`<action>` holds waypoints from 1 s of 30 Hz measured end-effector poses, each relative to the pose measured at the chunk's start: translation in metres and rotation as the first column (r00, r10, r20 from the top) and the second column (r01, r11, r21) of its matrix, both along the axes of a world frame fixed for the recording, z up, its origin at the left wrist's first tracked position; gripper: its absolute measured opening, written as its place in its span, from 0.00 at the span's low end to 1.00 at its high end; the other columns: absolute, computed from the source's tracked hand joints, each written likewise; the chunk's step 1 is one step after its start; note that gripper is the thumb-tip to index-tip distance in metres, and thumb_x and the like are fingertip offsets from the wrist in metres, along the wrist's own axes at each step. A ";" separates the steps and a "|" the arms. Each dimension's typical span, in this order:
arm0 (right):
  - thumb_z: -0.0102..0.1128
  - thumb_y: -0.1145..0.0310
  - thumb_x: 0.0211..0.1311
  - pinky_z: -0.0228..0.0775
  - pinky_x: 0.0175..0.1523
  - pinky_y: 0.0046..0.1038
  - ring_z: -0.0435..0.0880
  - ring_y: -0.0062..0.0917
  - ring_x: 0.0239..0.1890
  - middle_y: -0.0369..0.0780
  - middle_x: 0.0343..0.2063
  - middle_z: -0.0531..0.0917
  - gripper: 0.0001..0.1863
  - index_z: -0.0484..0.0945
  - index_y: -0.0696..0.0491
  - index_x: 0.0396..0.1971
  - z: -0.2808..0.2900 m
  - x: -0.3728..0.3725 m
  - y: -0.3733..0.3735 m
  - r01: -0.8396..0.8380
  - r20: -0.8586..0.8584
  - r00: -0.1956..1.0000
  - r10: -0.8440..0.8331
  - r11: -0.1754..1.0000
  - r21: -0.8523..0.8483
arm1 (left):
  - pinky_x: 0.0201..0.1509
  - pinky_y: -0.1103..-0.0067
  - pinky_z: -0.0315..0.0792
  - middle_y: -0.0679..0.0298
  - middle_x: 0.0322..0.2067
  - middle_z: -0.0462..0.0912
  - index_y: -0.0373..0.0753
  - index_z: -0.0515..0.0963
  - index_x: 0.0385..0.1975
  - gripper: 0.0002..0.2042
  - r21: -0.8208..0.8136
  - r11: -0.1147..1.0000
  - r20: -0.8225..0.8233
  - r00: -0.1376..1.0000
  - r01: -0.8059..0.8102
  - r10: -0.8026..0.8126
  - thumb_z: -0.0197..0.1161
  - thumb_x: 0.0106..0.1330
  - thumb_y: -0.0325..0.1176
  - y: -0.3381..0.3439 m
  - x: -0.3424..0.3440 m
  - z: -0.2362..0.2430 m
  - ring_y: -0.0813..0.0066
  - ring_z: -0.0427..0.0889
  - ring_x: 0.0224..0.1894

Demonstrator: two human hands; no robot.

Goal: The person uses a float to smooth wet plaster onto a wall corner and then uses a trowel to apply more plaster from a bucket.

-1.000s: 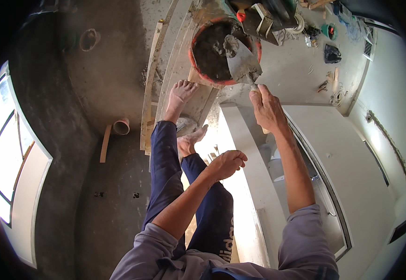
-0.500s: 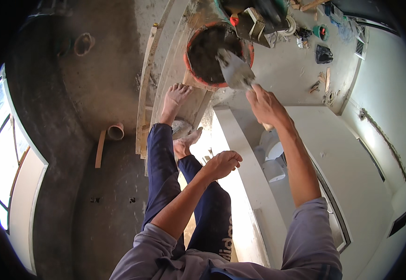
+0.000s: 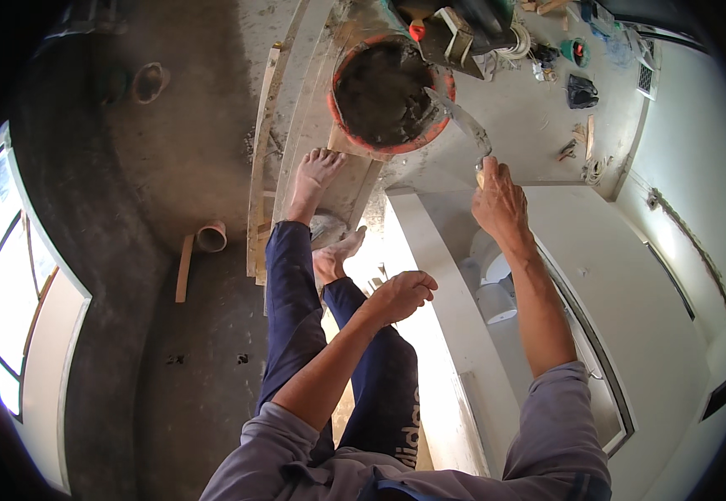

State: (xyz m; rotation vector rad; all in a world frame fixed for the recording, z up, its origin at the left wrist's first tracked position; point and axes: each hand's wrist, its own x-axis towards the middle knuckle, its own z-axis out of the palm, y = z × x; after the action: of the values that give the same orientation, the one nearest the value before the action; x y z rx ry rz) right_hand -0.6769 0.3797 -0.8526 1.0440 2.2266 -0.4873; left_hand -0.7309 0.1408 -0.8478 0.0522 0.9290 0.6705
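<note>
A trowel [image 3: 465, 125] with a mortar-smeared blade is gripped by its handle in my right hand [image 3: 500, 203]. Its blade is turned on edge, and the tip reaches over the right rim of a round orange-red tub [image 3: 338, 107]. Dark grey wet mortar [image 3: 384, 88] fills much of that tub. My left hand [image 3: 401, 296] hovers above my knee with its fingers curled closed. Whether anything lies inside those fingers is hidden.
My bare feet [image 3: 319, 169] rest by wooden planks [image 3: 363, 188] beside the tub. Behind it are a dark container [image 3: 484, 33] and a red-tipped tool [image 3: 417, 31]. A white partition [image 3: 430, 250] stands to my right. Farther right lie a green bucket [image 3: 576, 52] and a black bag [image 3: 581, 92].
My right hand has moved right and slightly nearer. The trowel has swung from over the mortar to the tub's right rim, its blade turning from flat to edge-on. My left hand has barely shifted.
</note>
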 end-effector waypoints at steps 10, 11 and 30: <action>0.51 0.73 0.59 0.81 0.39 0.37 0.85 0.48 0.34 0.59 0.35 0.78 0.17 0.64 0.70 0.44 -0.041 -0.047 -0.068 0.017 -0.027 0.999 -0.019 0.995 -0.096 | 0.44 0.76 0.75 0.56 0.35 0.81 0.28 0.76 0.45 0.16 0.039 0.999 -0.004 1.000 0.028 -0.028 0.50 0.61 0.30 -0.005 0.011 -0.007 0.70 0.80 0.35; 0.51 0.72 0.60 0.81 0.40 0.38 0.84 0.48 0.34 0.59 0.35 0.78 0.17 0.65 0.69 0.44 -0.038 -0.046 -0.067 0.016 -0.045 0.999 -0.022 0.992 -0.127 | 0.44 0.76 0.74 0.56 0.35 0.81 0.27 0.76 0.45 0.17 0.028 0.999 -0.008 0.999 0.043 -0.043 0.50 0.61 0.30 -0.002 0.008 -0.004 0.70 0.80 0.35; 0.39 0.50 0.67 0.71 0.55 0.41 0.79 0.46 0.47 0.55 0.41 0.81 0.27 0.69 0.61 0.48 -0.026 -0.026 -0.016 0.315 0.155 0.949 -0.275 0.841 -0.439 | 0.46 0.74 0.75 0.57 0.36 0.83 0.31 0.78 0.44 0.17 -0.001 0.995 -0.038 0.994 0.101 -0.101 0.46 0.61 0.31 0.002 0.008 -0.001 0.70 0.81 0.38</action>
State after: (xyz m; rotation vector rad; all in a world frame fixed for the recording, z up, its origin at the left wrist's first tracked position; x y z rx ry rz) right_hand -0.7032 0.3640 -0.8787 1.1213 1.7477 -1.0299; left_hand -0.7226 0.1427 -0.8489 0.1119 0.9560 0.5781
